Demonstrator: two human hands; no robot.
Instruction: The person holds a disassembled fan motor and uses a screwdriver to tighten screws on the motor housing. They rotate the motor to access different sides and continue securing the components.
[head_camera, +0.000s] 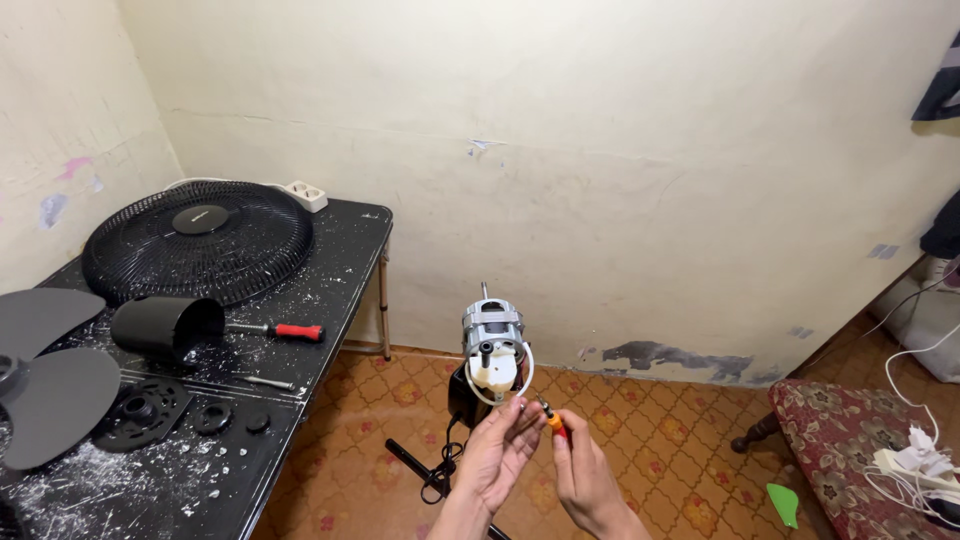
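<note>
A bare fan motor (492, 345) with a grey metal body and a white plastic gear box stands on its black stand above the floor. My left hand (497, 452) is raised just below it, fingers pinched near the tip of a small orange-handled screwdriver (553, 421). My right hand (582, 470) grips that screwdriver by the handle. Both hands sit close together under the motor's white ring.
A black table (330, 290) at left carries a fan grille (198, 240), a black motor cover (165, 325), a red-handled screwdriver (285, 331), grey fan blades (50, 385), small black parts and white debris. A power strip (306, 194) lies at its back. A patterned seat (860, 440) with cables stands at right.
</note>
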